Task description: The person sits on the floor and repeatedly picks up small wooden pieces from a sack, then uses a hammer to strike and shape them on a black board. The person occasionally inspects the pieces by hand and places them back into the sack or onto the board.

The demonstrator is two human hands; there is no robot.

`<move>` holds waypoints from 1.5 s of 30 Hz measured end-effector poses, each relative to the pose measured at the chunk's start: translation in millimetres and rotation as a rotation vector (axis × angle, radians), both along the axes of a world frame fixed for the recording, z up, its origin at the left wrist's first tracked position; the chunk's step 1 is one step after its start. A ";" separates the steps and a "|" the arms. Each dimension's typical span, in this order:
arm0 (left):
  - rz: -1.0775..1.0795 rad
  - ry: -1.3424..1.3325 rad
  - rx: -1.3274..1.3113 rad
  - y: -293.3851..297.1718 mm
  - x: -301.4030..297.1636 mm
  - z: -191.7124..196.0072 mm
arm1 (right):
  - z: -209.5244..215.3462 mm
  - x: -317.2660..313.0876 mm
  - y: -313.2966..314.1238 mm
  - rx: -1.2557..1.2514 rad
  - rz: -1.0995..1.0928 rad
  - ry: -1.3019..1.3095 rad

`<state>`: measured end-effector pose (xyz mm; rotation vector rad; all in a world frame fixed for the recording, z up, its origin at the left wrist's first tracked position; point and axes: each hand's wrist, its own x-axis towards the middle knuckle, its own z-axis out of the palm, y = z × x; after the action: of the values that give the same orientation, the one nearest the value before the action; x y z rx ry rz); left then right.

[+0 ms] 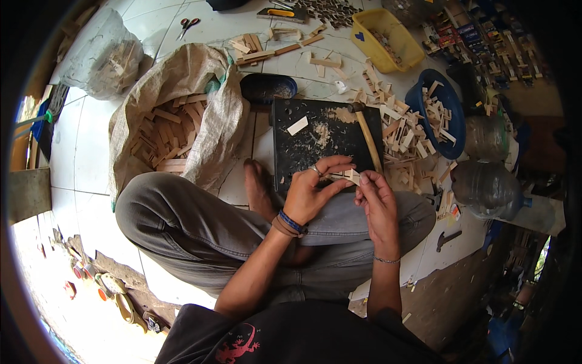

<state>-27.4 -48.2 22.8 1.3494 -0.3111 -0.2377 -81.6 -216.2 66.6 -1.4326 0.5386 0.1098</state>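
Observation:
I sit cross-legged on a tiled floor. My left hand (312, 191) and my right hand (376, 197) meet above my lap, both pinching a small assembly of pale wood sticks (347, 176). Just beyond them lies a black work board (303, 151) dusted with sawdust, with one loose wood chip (297, 125) on it. A hammer (365, 134) with a wooden handle rests on the board's right side, close to my right hand.
An open woven sack (212, 121) of wood offcuts stands left of the board. Loose wood pieces (400, 130) litter the floor to the right, beside a blue bowl (451, 115), a yellow tub (388, 42) and clear plastic jugs (485, 182). Scissors (188, 25) lie far back.

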 end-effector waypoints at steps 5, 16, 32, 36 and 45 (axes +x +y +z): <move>0.004 -0.007 0.000 0.5 -0.3 0.3 | 0.7 1.1 0.9 -0.076 0.004 -0.037; -0.014 0.022 0.042 3.0 0.9 -1.9 | 6.1 6.0 11.5 -0.351 -0.004 -0.073; -0.123 -0.042 -0.018 10.3 7.6 -1.0 | 0.9 9.6 9.6 -0.294 0.013 -0.085; -0.105 0.019 -0.003 6.7 6.8 -0.2 | 2.9 9.9 13.0 -0.308 0.001 -0.087; -0.070 0.044 -0.003 4.5 6.9 -16.9 | 2.9 7.8 12.4 -0.286 0.017 -0.071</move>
<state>-20.6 -43.8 5.9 1.3302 -0.3216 -0.3250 -73.7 -203.8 69.5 -1.7137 0.4975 -0.0053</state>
